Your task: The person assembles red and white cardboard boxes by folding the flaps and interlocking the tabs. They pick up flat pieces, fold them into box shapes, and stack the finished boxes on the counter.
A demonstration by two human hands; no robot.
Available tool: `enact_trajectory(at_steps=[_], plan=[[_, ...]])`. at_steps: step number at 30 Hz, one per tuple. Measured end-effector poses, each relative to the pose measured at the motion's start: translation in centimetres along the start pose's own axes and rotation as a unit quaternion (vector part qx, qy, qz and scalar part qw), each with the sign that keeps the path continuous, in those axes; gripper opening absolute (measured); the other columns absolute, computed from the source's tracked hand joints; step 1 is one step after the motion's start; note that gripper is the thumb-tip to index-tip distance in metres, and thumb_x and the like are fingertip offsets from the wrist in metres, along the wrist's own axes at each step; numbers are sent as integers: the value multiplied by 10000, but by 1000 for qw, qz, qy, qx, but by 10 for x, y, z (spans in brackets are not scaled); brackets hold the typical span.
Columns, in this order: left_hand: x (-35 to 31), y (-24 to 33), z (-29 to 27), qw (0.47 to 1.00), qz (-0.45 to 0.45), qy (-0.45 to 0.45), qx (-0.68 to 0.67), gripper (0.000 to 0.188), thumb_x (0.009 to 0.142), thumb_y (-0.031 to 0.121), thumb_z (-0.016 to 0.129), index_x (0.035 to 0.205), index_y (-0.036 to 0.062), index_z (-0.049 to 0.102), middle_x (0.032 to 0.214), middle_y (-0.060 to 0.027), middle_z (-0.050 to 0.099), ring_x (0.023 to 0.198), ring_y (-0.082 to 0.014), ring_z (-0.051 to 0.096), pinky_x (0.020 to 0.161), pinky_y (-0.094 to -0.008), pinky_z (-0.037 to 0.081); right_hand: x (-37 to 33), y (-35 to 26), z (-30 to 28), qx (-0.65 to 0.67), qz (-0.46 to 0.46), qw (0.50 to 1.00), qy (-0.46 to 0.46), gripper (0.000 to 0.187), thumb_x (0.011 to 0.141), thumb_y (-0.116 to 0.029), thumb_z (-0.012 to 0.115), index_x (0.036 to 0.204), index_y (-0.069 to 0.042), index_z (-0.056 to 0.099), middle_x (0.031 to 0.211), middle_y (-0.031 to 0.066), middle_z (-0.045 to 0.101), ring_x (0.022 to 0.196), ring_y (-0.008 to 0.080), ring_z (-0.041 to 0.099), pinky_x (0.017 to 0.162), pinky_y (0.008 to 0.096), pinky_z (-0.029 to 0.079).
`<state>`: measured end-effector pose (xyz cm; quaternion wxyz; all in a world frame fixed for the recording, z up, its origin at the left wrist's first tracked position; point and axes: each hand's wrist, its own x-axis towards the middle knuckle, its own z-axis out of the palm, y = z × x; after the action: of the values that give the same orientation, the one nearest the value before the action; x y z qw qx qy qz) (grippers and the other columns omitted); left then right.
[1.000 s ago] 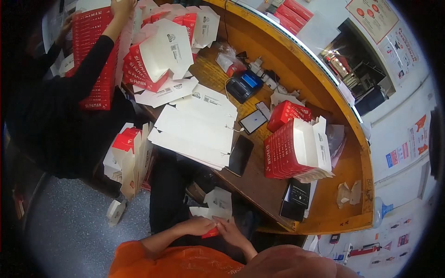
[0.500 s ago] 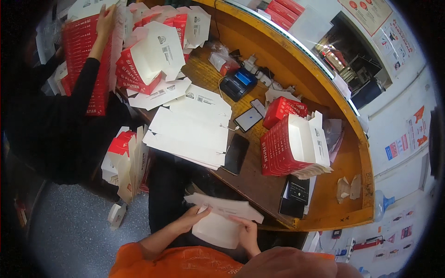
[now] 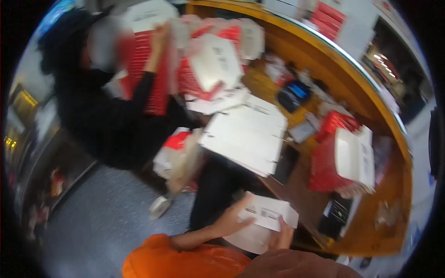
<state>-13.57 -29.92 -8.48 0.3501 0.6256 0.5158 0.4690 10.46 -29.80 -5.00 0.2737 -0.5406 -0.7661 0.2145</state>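
A white folded paper food box (image 3: 269,209) is between my two hands, low over my lap, with a printed flap facing up. My left hand (image 3: 232,219) grips its left side, fingers lying along the edge of the flap. At the right side, my right hand (image 3: 284,234) holds the box with fingers up against the flap. Just beyond lies a stack of flat white cartons (image 3: 248,134) on the table's near edge. Motion blurs the picture, so the box's folds are hard to make out.
A co-worker in black (image 3: 125,116) holds a tall stack of red boxes (image 3: 141,55) at the left. Nested red-and-white boxes (image 3: 324,162) stand at the right on the wooden table, others (image 3: 213,65) at the far side. Phones (image 3: 337,215) and a small dark device (image 3: 293,96) lie there too.
The view has swung left, shifting the scene rightward. The box's wide flap now looks narrower, its side wings turned in. My left hand's fingers have moved up along its left side.
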Motion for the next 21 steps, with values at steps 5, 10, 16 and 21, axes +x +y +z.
enact_trajectory(at_steps=[5,10,16,21], plan=[[17,33,-50,996,-66,-66,-2,509,772,319,902,1195,86,742,1057,-163,647,1005,-279,650,876,-388,513,15,-16,-3,69,-66,993,-65,635,879,106,578,1491,8,439,1481,283,497,1261,469,577,1058,461,479],[28,24,-79,998,-50,40,12,294,836,241,859,1040,44,782,1034,-138,740,989,-244,716,881,-334,555,22,-60,-7,291,-17,955,-48,912,824,4,734,1595,-41,247,1621,248,293,1287,444,565,1035,474,505],[93,57,-104,970,-136,-115,-164,325,1003,283,686,1194,22,716,1176,-69,720,1123,-149,627,992,-323,490,39,-45,-30,219,-149,960,-89,1039,629,-85,959,1510,-150,412,1595,308,108,1409,474,418,1140,554,429],[136,71,-112,940,-61,-27,-335,816,1054,666,292,1620,80,249,1526,-146,452,1328,-294,501,1174,-430,333,87,-56,-111,157,-292,931,154,943,649,-253,962,1455,-169,481,1556,269,208,1420,469,389,1136,553,428]])
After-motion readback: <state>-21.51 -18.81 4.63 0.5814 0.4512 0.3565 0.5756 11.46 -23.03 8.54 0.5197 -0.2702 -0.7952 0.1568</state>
